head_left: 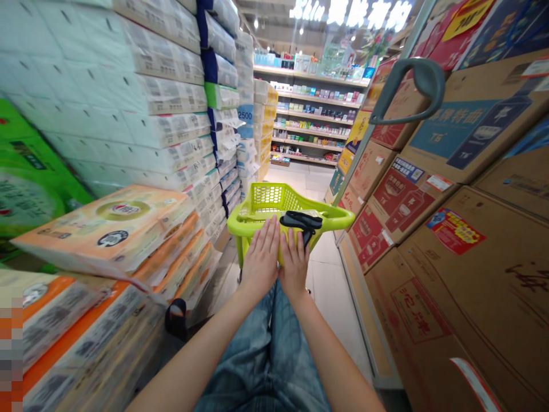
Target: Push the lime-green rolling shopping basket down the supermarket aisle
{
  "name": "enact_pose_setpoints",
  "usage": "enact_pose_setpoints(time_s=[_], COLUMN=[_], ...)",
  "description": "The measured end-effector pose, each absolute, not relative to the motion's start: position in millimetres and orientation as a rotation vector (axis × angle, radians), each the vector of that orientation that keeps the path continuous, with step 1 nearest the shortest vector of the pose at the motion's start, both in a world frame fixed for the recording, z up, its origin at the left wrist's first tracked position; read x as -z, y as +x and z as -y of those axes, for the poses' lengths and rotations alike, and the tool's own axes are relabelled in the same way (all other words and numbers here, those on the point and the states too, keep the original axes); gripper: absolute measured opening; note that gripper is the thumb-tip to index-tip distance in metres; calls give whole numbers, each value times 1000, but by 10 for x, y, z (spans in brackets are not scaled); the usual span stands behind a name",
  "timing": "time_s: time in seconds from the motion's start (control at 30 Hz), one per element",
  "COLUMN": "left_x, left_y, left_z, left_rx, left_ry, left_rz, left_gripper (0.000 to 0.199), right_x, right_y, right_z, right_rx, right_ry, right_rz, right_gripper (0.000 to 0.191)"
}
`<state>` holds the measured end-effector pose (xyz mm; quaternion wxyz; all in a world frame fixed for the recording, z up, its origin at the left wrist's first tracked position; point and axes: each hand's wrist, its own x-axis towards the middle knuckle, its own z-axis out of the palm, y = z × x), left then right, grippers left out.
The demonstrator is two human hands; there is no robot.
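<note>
A lime-green plastic shopping basket (337,220) with lattice walls stands in the aisle in front of my legs. My left hand (262,252) lies against the near side of the basket, fingers stretched out and together. Beside it, my right hand (294,260) rests on the same side with its fingers extended, their tips just under a black handle-like part (301,220) at the rim. Neither hand is wrapped around anything. Much of the basket's inside shows only as its far lattice wall; the bottom is hidden.
Stacked tissue packs (171,91) line the left, with orange packs (115,223) jutting out lower down. Cardboard cartons (454,274) form the right side, where a grey handle (407,91) sticks out. Stocked shelves (315,109) stand across the far end of the tiled aisle (328,286).
</note>
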<state>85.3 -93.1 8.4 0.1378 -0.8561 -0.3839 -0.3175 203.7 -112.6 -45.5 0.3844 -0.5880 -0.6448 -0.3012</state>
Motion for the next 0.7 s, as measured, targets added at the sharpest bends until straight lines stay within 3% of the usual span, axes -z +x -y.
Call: enact_pose_setpoints(time_s=[0.17,0.33,0.5,0.7], left_x=[-112,-126,-105,-96], left_y=[832,854,873,843], left_z=[937,954,949,931], left_rx=[922,966,955,919], left_ry=[-2506,-2530,-2524,-2490], left_rz=[1087,1085,1107,1110], left_gripper=[88,95,89,79], right_x=[496,389,336,492], right_y=[2466,2934,2560,2059], right_z=[1138,1161,1136,1094], right_rx=[869,724,610,789], right_ry=[-1511,-1601,-1572,-1492], right_rz=[1634,1325,1315,1644], right_gripper=[77,89,86,73])
